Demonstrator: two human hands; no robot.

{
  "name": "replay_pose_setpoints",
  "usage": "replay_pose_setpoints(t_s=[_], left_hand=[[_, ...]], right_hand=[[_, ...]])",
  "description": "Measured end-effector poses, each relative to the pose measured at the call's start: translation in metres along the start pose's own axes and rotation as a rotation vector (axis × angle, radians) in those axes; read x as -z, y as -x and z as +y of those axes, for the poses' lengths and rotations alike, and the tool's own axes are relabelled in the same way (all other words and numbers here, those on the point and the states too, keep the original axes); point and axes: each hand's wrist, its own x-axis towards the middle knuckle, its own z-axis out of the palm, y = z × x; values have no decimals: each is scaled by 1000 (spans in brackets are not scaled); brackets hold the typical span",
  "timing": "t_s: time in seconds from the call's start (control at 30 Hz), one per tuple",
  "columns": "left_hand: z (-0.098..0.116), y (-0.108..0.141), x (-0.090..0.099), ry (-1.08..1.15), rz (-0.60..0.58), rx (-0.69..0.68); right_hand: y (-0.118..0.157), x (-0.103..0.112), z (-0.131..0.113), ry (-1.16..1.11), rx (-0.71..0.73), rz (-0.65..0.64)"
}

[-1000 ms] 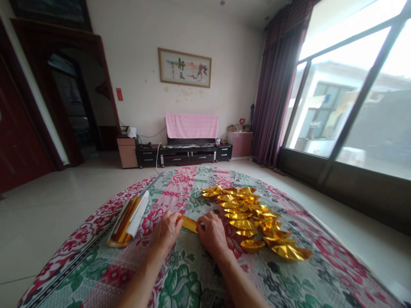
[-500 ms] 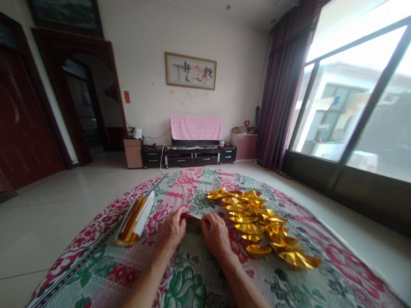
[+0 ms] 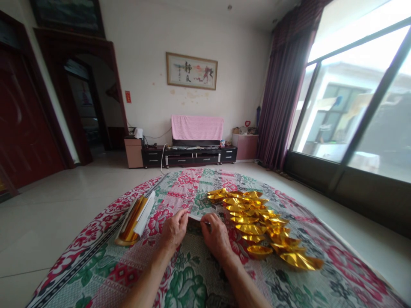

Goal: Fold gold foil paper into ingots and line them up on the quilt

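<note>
A narrow folded strip of foil paper [image 3: 195,219] spans the gap between my hands above the flowered cloth. My left hand [image 3: 175,227] pinches its left end between thumb and fingers. At the other end, my right hand [image 3: 215,231] grips it with curled fingers. The fingers cover both ends of the strip. To the right of my right hand stand several rows of folded gold paper ingots [image 3: 250,229]. Left of my left hand lies a loosely rolled stack of gold foil sheets [image 3: 135,220] with white backs.
The round table wears a floral tablecloth [image 3: 186,286]. Across the tiled floor stands a low black cabinet [image 3: 192,159] with a pink cloth [image 3: 197,127] over the thing on it. A dark curtain [image 3: 278,98] hangs beside the large window at right.
My left hand has turned slightly and its fingers have drawn closer together at the strip's end. The right hand stays almost in place. The ingots and the rolled stack have not moved.
</note>
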Motion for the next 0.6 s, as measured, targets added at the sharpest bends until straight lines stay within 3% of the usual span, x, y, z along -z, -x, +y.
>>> replay_pose_setpoints(t_s=[0.23, 0.6], left_hand=[[-3, -1, -2, -18, 5, 13], [-6, -2, -4, 13, 18, -21]], right_hand=[[0, 2, -1, -56, 71, 7], [1, 3, -3, -62, -8, -37]])
